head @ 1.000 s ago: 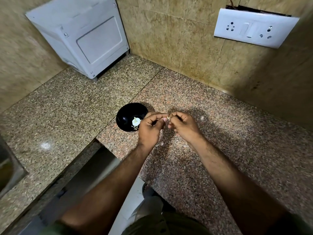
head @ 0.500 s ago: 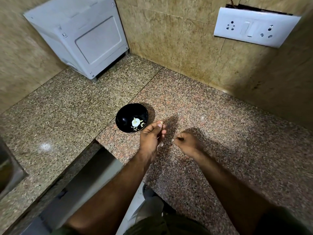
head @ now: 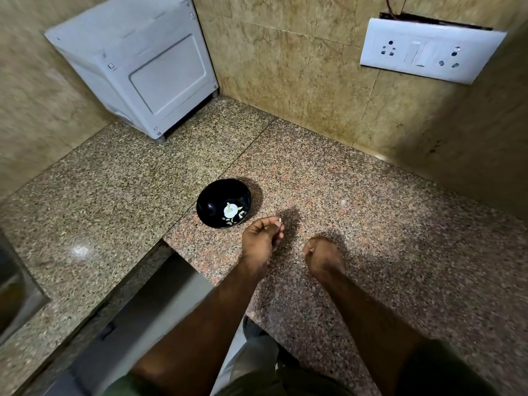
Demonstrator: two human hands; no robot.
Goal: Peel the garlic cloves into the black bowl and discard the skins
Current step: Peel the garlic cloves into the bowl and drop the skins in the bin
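Observation:
The black bowl point(head: 213, 195) stands on the granite counter with a white flower pattern inside; I cannot tell whether a peeled clove lies on it. My left hand point(head: 261, 238) hovers just right of and nearer than the bowl, pinching a small pale garlic clove point(head: 280, 221) between thumb and fingertips. My right hand point(head: 324, 257) is low over the counter to the right, apart from the left. Its fingers are curled tight, and whatever may be inside them is hidden.
A white appliance point(head: 137, 67) stands in the back left corner. A socket panel point(head: 428, 50) is on the right wall. The counter point(head: 385, 224) has a cut-out edge point(head: 168, 244) near my left forearm, and a sink rim point(head: 17, 295) shows at the far left.
The hands were together over the clove a second ago. They have since separated and dropped toward the counter, with the left hand keeping the clove near the bowl.

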